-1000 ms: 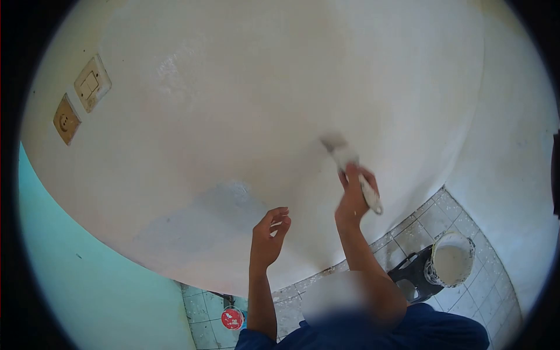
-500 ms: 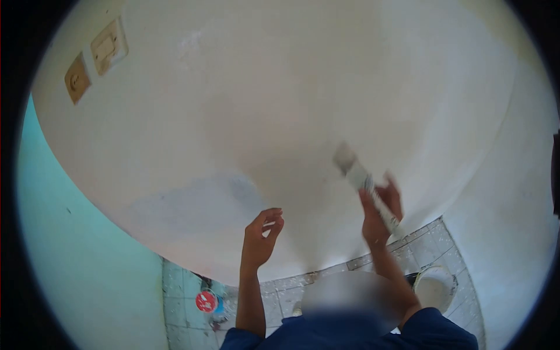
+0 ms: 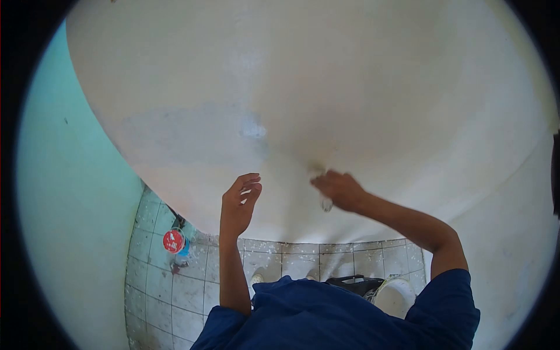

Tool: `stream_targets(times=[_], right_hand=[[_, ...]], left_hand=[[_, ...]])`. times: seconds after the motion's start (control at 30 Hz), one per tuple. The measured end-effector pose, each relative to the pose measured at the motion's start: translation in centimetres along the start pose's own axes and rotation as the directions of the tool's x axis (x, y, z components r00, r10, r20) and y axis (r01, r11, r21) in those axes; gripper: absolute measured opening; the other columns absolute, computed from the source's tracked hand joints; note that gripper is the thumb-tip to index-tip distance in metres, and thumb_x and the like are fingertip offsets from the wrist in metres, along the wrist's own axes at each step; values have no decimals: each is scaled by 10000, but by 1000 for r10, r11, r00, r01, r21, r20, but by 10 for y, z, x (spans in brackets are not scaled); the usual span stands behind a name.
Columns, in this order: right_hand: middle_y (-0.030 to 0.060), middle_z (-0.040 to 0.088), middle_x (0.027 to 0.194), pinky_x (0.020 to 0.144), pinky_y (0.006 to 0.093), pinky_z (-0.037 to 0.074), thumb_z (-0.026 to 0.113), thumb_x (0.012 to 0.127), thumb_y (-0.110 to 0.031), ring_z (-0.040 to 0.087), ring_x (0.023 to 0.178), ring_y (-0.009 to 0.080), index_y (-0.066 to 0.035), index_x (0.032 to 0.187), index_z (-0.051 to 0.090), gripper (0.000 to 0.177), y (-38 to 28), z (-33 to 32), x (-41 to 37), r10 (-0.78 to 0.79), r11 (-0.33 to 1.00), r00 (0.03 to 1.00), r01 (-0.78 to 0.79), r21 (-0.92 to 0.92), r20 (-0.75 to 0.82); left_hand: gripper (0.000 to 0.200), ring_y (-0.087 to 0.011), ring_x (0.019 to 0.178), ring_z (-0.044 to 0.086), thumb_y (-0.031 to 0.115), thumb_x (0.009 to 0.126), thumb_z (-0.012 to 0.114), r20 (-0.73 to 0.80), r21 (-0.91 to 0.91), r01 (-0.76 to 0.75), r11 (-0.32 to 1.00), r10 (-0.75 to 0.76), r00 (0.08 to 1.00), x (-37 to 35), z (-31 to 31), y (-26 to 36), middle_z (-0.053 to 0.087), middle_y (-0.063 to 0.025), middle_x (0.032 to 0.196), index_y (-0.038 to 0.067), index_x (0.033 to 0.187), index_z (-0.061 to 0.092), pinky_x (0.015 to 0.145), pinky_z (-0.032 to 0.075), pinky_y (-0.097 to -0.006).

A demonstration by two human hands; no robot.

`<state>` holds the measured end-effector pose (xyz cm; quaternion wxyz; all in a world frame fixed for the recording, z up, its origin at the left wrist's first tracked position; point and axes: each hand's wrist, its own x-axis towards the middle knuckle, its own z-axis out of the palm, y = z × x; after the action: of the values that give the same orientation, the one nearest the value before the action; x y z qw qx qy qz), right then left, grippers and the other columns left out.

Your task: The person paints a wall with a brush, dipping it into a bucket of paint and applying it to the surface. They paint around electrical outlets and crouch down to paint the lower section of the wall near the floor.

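My right hand is wrapped round a paintbrush, its bristles up against the pale wall. Most of the brush is hidden behind the hand; a bit of the handle shows below it. Further left, my left hand is raised before the same wall with nothing in it. Its fingers are loosely bent, with gaps between them and the thumb. Above that hand a greyish patch marks the wall.
A white bucket stands on the tiled floor by my right side, beside a black object. Near the left corner sits a small container with a red top. A green wall borders the left.
The view has shifted, and the switch plates at upper left have gone out of sight. My right hand has turned and swung the brush left and lower along the wall. My left hand stays raised.
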<state>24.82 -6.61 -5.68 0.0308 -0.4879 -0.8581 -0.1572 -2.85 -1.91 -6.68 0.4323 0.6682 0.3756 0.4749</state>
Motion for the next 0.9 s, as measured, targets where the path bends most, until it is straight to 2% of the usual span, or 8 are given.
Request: stream_targets(times=[0.1,0.23,0.4,0.47,0.57,0.77,0.83,0.9], right_hand=[[69,632,1008,714,351,507,621,748,-88,596,906,254,-99,1090,611,342,42,-79,36,51,982,934,18,189,-353],[57,633,953,661,309,523,623,726,-66,600,857,220,-83,1073,618,348,33,-157,50,-79,996,713,86,-25,-697],[69,585,1086,663,286,544,580,734,-108,574,958,219,-54,1145,572,415,3,-18,34,-77,982,904,-3,-188,-420],[83,576,1079,674,328,548,559,762,-83,579,964,230,-50,1103,562,343,-23,47,19,-28,1000,997,28,0,-68],[82,571,1115,694,380,543,540,782,-74,579,979,238,-74,1109,564,328,-30,47,22,-20,980,995,0,198,101],[29,636,892,657,297,509,661,698,-52,603,793,215,-100,1026,636,333,15,-130,78,19,990,767,76,120,-641],[30,627,936,655,285,516,628,710,-61,600,857,202,-94,1033,631,325,2,-147,83,7,1000,673,7,15,-739],[37,614,989,665,284,522,602,727,-78,588,910,198,-85,1041,619,315,-12,-104,80,10,998,772,-50,-46,-636]], left_hand=[[248,-184,970,613,139,894,589,-48,-63,56,996,-59,997,-8,-3,-3,641,-105,1052,32,1117,579,822,491,-303],[247,-183,970,611,141,894,591,-51,-38,60,997,-62,997,-14,0,-5,638,-107,1055,33,1116,579,828,488,-308],[247,-185,972,612,142,894,591,-38,-99,69,993,-73,997,-13,4,-19,639,-104,1058,33,1116,578,833,486,-311],[250,-187,974,613,147,895,589,-29,-53,75,996,-76,997,-10,1,-16,639,-102,1060,33,1118,578,833,486,-311],[256,-192,975,612,157,898,587,-23,-1,60,998,-60,998,-6,-10,-18,639,-100,1060,33,1122,577,829,486,-311],[269,-196,979,604,170,901,585,-31,-57,67,996,-69,997,2,-19,-25,637,-105,1063,30,1131,573,820,488,-313],[270,-195,980,602,171,903,583,-26,-57,60,997,-61,998,3,-21,-27,635,-107,1066,27,1131,572,819,489,-313],[270,-193,982,599,172,904,580,-17,-58,73,996,-74,997,3,-24,-28,634,-109,1070,26,1132,571,819,489,-313]])
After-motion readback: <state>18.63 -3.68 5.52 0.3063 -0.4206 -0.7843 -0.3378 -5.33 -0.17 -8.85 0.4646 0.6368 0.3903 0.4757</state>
